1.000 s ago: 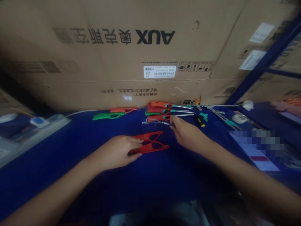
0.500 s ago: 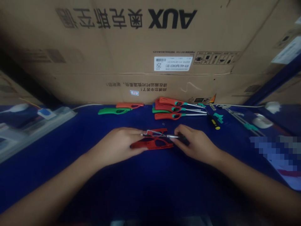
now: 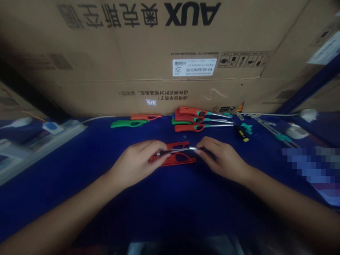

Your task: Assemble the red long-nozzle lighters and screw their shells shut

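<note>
Red handle halves [image 3: 171, 162], two, lying between and just beyond the hands. Left hand [image 3: 140, 159] and right hand [image 3: 223, 156] both pinch one slim dark-and-metal part [image 3: 193, 148] above them. Beyond right hand: one screwdriver [image 3: 241, 134]. Beyond both: at least three red lighters [image 3: 188, 128]. Beyond left: one orange handle [image 3: 145, 116], one green handle [image 3: 127, 123]. Carton [image 3: 132, 63] behind: upside-down "AUX"; label [image 3: 194, 67] "KFR-46G...", "25".

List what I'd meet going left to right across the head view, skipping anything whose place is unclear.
Blue-and-white object, left hand, red lighter casing halves, right hand, white round object.
</note>
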A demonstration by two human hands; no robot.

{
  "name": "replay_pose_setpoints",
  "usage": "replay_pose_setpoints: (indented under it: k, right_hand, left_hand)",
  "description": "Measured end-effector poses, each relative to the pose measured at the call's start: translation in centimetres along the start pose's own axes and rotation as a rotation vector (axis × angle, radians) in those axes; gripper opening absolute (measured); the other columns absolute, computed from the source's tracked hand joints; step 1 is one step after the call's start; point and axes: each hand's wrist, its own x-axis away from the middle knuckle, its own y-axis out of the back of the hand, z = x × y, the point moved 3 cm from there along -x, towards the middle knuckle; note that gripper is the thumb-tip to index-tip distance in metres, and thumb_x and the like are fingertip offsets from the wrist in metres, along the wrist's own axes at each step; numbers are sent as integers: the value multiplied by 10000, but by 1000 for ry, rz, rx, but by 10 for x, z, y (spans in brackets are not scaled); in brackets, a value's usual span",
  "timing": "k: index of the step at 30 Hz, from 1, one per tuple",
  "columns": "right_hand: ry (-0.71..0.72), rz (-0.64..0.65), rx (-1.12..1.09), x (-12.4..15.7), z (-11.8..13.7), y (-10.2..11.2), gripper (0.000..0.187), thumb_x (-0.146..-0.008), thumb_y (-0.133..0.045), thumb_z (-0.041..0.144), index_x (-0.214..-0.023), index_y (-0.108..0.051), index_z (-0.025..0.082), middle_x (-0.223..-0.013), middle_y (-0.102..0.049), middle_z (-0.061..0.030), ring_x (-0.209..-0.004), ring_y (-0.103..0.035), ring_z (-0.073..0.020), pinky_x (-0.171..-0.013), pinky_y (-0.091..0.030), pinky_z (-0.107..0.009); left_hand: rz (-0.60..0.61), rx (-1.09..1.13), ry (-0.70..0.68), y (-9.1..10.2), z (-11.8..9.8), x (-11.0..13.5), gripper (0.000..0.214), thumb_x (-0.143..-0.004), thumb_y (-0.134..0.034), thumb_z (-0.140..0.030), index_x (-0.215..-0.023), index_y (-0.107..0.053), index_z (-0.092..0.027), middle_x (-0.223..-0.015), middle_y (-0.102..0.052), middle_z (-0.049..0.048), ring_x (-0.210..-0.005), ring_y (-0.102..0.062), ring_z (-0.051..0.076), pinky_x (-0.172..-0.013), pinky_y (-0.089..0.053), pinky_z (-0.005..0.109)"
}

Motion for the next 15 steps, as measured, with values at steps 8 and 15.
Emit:
replay_pose_setpoints:
  k: [8,15]
  right_hand:
    - [133,147,59,-1,-3,10,236,-1039,-436,307,-1082,-640,196,-966,-660,-68,-811,-644,-163,-701,-508,-282]
    - [58,256,65,1,-9,10,201,-1034,-447,290,-1100,-622,217,-1001,-706,-43,-876,-679,-177,-778,-516,-306]
  left_hand:
    - [27,48,-42,-3,2,0,134,-970,-606,-236,-1059,-695,-191,-978,-729,25,-849,-701,133,-786,-562,231]
    - [149,55,-54,-16,7,3,246,-999,-552,-238,-1183,-700,-172,-1120,-733,65,-982,-718,177,-882,-586,287]
